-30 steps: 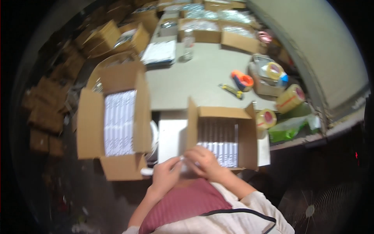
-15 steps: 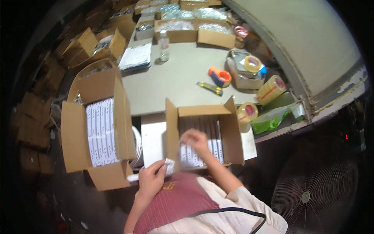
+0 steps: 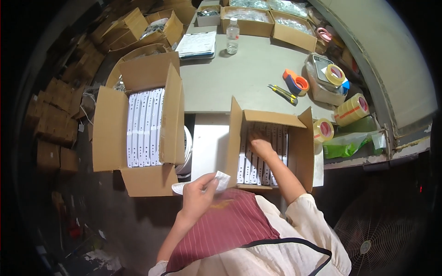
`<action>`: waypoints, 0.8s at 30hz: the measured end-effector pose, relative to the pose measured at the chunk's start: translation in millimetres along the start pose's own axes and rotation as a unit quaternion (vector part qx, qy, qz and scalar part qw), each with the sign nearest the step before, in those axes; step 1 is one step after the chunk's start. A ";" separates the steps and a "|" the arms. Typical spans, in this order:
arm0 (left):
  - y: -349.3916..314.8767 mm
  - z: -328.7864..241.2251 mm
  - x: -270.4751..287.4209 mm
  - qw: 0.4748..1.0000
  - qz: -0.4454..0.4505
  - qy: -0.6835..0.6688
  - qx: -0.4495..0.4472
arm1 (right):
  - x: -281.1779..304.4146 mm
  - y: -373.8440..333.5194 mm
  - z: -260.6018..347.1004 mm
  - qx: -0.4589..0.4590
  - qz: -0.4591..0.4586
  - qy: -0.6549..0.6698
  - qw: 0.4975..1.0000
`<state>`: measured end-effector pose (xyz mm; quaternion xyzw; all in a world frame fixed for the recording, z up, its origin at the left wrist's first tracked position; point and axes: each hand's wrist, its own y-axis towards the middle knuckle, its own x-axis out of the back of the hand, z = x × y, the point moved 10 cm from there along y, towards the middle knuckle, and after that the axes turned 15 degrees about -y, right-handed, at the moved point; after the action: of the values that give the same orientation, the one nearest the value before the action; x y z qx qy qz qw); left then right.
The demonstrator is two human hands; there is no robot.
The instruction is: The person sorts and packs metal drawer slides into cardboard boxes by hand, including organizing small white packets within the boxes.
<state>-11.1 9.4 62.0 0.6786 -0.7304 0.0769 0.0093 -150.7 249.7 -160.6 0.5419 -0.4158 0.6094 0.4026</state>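
Observation:
My left hand (image 3: 199, 195) pinches a white paper strip (image 3: 223, 180) between thumb and fingers, just in front of the right carton's near left corner. A curled white end of the strip shows on the other side of this hand. My right hand (image 3: 261, 146) reaches into the open right carton (image 3: 303, 154), over white slotted strips (image 3: 253, 171) standing on edge in a row. Its fingers point down into shadow among them, so their grip is hidden. An open left carton (image 3: 108, 131) holds similar white perforated strips (image 3: 145, 129), closely packed.
On the table (image 3: 207, 87) lie a cutter knife (image 3: 283, 94), an orange-and-blue tape dispenser (image 3: 296, 83) and papers (image 3: 197, 44). A bottle (image 3: 233, 37) stands behind. Tape rolls (image 3: 352, 110) line the right side. Cartons of bagged parts (image 3: 247, 19) stand at the back. A fan (image 3: 366, 247) stands lower right.
My right hand has gone from above the right carton's left part down into it, toward the far side. My left hand still holds the paper strip. The whole view has shifted.

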 end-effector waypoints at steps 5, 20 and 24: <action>-5.2 4.1 9.3 1.000 -0.021 -0.014 0.007 | 30.4 -20.1 36.7 0.085 0.052 -0.087 0.991; -7.2 -33.4 6.5 0.996 -0.015 -0.080 -0.031 | 226.0 -94.1 129.5 0.128 -0.054 0.493 0.859; -12.9 -33.8 -1.4 0.962 0.015 -0.259 0.086 | 259.7 -99.6 135.6 0.174 -0.134 0.460 0.860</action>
<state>-1.3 14.1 96.5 0.6625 -0.7087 -0.0389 -0.2396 -35.8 165.1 114.0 0.3118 0.0065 0.7917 0.5253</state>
